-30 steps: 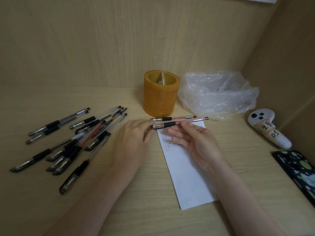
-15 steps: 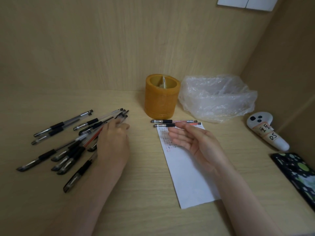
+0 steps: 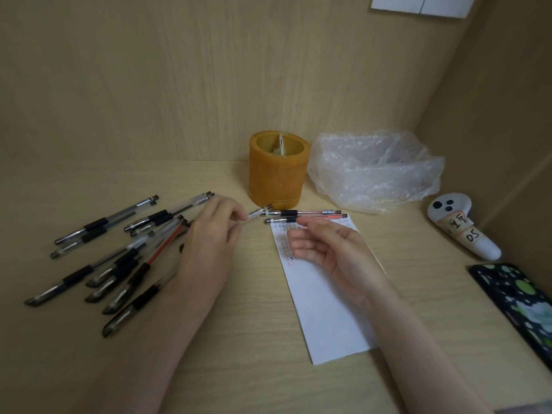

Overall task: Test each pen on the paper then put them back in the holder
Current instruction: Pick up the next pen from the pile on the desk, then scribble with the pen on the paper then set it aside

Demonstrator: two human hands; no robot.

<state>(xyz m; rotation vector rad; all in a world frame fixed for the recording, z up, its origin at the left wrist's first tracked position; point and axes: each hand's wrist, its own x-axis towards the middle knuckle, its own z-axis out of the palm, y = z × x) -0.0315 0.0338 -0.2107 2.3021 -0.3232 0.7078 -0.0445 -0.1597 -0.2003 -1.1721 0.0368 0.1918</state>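
Pens [image 3: 113, 258] are scattered on the table [image 3: 254, 339] at the left, and one pen [image 3: 257, 215] is pinched in the fingers of the left hand [image 3: 209, 246]. Two tested pens [image 3: 301, 216] are laid across the top edge of the paper [image 3: 325, 309], just before the orange holder [image 3: 277, 168]. The right hand [image 3: 328, 249] is held relaxed and unfolded, palm up, above the paper.

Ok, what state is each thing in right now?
Left hand: pinches one pen, lifted off the pile.
Right hand: open, palm up over the paper.
Pen holder: upright, no pens inside.
Two pens: lying at the paper's top edge.
Pen pile: loose on the desk.
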